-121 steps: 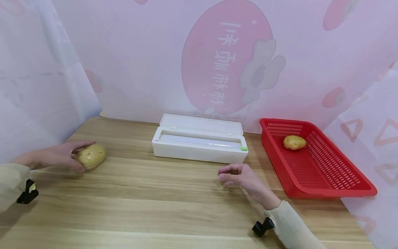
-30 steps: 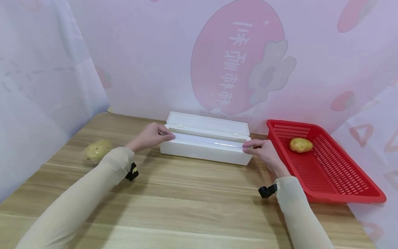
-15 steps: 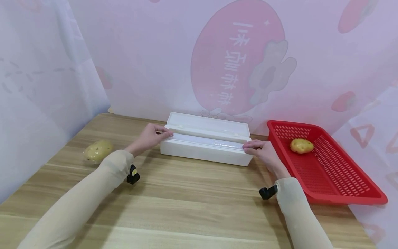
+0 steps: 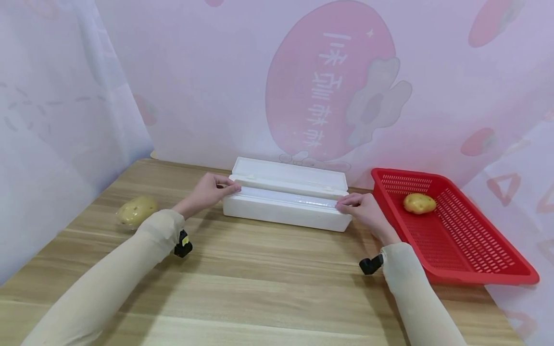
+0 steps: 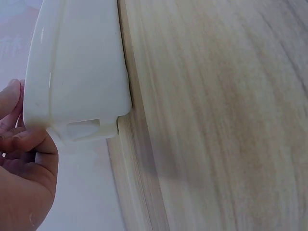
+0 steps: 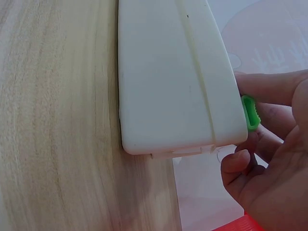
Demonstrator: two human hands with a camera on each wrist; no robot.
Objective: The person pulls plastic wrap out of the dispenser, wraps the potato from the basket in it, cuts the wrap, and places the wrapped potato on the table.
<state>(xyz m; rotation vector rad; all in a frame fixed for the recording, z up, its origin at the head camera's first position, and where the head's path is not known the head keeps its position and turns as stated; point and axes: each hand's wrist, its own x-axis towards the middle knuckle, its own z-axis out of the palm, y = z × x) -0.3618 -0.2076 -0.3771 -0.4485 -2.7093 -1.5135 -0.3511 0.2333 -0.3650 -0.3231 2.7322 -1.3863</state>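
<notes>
Wooden table [image 4: 259, 278] bears a white box [image 4: 285, 216], both hands [image 4: 207, 191] [image 4: 368, 215] at its film [image 4: 290, 197]

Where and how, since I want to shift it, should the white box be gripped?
Probably at both short ends, coming from left and right: the white box is long and narrow, so that should keep it level. The lid stands open behind, making it a poor handle.

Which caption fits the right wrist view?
Right hand at the green tab on a white box, wooden table beneath.
</notes>
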